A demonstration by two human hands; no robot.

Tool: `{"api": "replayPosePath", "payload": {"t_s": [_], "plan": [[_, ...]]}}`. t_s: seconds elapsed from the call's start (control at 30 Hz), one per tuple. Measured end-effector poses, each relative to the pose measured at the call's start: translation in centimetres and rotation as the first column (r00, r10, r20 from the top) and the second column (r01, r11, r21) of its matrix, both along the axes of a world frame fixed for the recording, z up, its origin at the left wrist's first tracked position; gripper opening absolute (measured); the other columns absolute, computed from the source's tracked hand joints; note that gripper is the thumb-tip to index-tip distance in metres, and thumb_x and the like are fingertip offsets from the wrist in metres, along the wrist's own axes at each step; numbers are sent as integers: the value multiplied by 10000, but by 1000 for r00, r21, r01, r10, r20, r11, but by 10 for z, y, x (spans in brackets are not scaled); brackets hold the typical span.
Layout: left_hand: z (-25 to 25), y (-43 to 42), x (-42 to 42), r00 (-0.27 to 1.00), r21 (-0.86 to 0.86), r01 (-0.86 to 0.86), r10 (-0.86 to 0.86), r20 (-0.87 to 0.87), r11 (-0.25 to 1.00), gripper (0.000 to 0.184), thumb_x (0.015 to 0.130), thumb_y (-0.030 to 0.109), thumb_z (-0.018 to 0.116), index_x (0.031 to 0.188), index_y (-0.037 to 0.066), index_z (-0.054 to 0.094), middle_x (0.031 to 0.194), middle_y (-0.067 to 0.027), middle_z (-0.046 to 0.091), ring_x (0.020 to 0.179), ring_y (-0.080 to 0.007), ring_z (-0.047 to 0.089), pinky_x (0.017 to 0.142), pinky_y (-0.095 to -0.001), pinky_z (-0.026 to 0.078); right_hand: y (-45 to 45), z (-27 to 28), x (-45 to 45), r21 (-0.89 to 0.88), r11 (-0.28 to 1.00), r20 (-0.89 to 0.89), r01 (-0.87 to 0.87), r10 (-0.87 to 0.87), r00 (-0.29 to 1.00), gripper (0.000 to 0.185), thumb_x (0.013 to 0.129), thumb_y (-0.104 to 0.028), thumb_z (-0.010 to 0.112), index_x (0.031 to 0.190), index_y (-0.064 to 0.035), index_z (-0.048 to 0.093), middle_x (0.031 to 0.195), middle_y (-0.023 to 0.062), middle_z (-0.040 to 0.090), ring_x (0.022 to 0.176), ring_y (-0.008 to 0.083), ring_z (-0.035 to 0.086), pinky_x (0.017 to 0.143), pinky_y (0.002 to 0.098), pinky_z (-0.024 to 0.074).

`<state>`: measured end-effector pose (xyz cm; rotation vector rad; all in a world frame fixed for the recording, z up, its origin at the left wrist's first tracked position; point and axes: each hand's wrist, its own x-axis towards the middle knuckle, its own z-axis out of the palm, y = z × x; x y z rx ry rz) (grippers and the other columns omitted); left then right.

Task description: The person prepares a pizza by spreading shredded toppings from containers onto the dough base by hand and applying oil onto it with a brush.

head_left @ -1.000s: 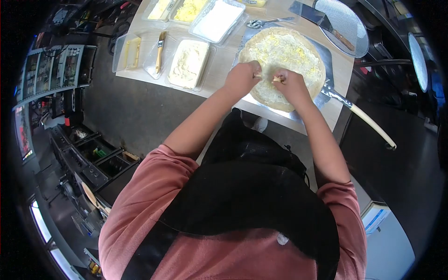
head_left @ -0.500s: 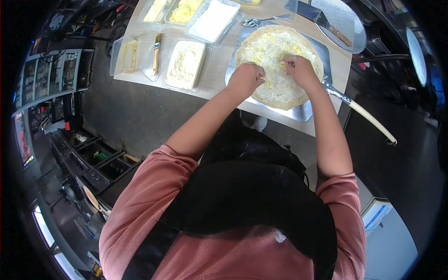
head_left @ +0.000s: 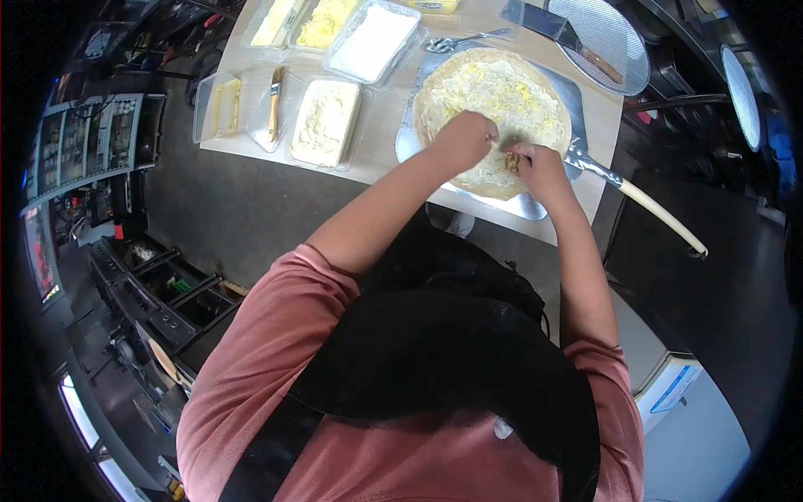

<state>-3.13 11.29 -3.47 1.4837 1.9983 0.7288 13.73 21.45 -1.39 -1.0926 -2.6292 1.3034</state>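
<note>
A round of pizza dough, spread with white cream and scattered with yellow grated cheese, lies on a metal pizza peel with a long pale handle. My left hand is over the middle of the dough, fingers pinched together around what looks like a little grated cheese. Close by on the right, my right hand is also closed, fingers pointing down near the dough's lower part; yellowish bits show under its fingertips. Both palms are hidden from the camera.
Left of the dough stand a tub of white cream, a pastry brush on a lid, a container of white stuff and a box of grated cheese. A spoon, a cleaver and a mesh pizza screen lie behind.
Both hands have come down toward the near side of the dough, the left also moving right. The near-middle of the dough is now beneath them. The view has shifted slightly.
</note>
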Motion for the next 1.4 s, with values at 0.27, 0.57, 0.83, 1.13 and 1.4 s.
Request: {"api": "replayPosePath", "payload": {"t_s": [0.27, 0.57, 0.83, 1.13, 1.4], "plan": [[-2, -2, 21, 999, 39, 30, -31, 24, 999, 180, 804, 24, 617, 960, 37, 707, 884, -164, 698, 843, -324, 668, 795, -404, 533, 43, -14, 0, 185, 981, -83, 56, -41, 996, 175, 833, -88, 644, 971, -47, 743, 899, 192, 710, 818, 346, 691, 737, 396, 535], [1, 8, 22, 997, 137, -41, 50, -65, 990, 196, 806, 12, 614, 970, 61, 710, 902, -167, 695, 849, -329, 669, 804, -425, 529, 22, 38, -3, 164, 983, 94, 81, -98, 991, 114, 800, -87, 669, 883, -20, 709, 819, 223, 676, 823, 392, 666, 783, 440, 523], [8, 22, 33, 973, 10, 50, -46, -226, 999, 168, 798, 65, 581, 900, 77, 714, 936, -171, 687, 892, -334, 664, 810, -439, 526, 14, 32, 4, 298, 952, 161, -70, 22, 987, 117, 792, -58, 655, 891, -10, 695, 957, 217, 637, 897, 391, 635, 804, 460, 513], [0, 10, 28, 956, 72, 79, -55, -289, 994, 114, 835, 192, 630, 858, 91, 676, 882, -93, 643, 815, -299, 661, 710, -420, 535, 70, 43, -49, 234, 956, 27, -175, 174, 984, 171, 784, -35, 660, 942, 23, 689, 892, 202, 681, 824, 387, 661, 738, 440, 522], [31, -43, -8, 990, 232, 100, -121, 76, 968, 138, 869, 183, 635, 944, 68, 646, 927, -102, 637, 836, -322, 643, 719, -438, 522, 145, 34, -282, 455, 841, -113, -292, 380, 918, 224, 823, -132, 636, 1013, -42, 711, 921, 216, 684, 881, 373, 667, 794, 410, 526]]}}
